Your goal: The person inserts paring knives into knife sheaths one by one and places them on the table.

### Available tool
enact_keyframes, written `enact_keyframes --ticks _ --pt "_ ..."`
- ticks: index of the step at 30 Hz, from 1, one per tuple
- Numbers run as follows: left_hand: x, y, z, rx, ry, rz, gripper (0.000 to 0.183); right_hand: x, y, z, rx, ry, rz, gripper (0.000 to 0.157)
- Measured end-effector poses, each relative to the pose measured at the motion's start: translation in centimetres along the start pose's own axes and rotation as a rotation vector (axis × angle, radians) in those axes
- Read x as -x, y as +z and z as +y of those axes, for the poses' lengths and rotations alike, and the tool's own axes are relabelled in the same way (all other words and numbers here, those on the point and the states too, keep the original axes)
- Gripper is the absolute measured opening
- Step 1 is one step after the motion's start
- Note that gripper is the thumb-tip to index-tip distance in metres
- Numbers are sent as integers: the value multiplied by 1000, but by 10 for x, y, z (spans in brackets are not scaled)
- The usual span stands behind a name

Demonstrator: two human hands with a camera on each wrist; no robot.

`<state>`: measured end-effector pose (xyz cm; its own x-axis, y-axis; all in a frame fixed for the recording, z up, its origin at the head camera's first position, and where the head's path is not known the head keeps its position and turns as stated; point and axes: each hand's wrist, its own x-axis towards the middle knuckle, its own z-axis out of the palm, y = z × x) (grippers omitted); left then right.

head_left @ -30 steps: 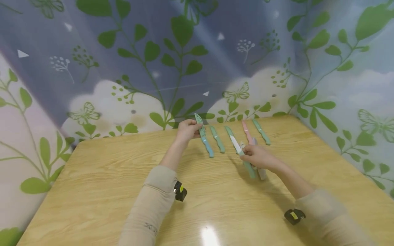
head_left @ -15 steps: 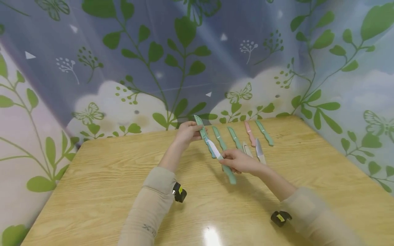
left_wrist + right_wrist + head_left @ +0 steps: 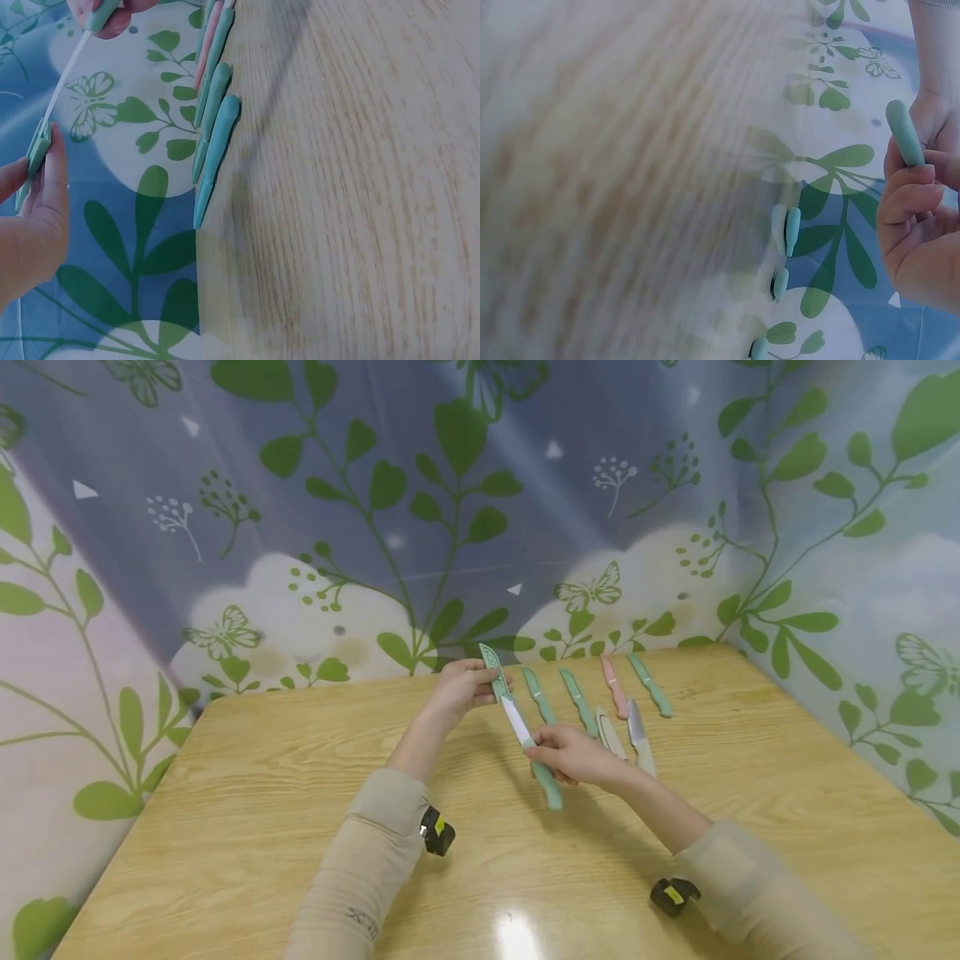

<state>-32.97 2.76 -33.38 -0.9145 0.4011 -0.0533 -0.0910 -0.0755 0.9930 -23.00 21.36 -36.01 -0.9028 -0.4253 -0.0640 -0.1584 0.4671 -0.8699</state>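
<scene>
In the head view my left hand (image 3: 459, 689) pinches a green openwork knife sheath (image 3: 491, 667), raised over the table's back edge. My right hand (image 3: 576, 754) grips the green handle (image 3: 548, 787) of a knife whose white blade (image 3: 516, 720) points up toward the sheath. The left wrist view shows the blade (image 3: 66, 79) with its tip at the sheath mouth (image 3: 43, 136); how far inside is hard to tell. In the right wrist view, the handle (image 3: 905, 133) sticks out of my right fingers.
Green sheathed knives (image 3: 537, 696) and a pink one (image 3: 614, 687) lie in a row along the back of the wooden table (image 3: 247, 827). A blue-handled knife (image 3: 217, 154) lies at the row's left end. Nearer lie a cream sheath (image 3: 610, 732) and a bare cream-handled knife (image 3: 639, 737).
My right hand has moved left with the green-handled knife, from beside the cream-handled knife to the sheath. The blade tip now meets the sheath. My left hand has stayed nearly in place.
</scene>
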Motion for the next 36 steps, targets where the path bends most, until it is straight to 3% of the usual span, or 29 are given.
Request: enact_keyframes --ticks 12,26,36 --pt "4 1 -2 49 -7 -5 20 -4 2 -2 -5 59 40 17" --pt "6 1 -8 87 -25 5 23 -7 3 3 -7 38 25 20" --pt "3 3 -11 148 -30 11 5 -6 2 -2 -2 20 40 22"
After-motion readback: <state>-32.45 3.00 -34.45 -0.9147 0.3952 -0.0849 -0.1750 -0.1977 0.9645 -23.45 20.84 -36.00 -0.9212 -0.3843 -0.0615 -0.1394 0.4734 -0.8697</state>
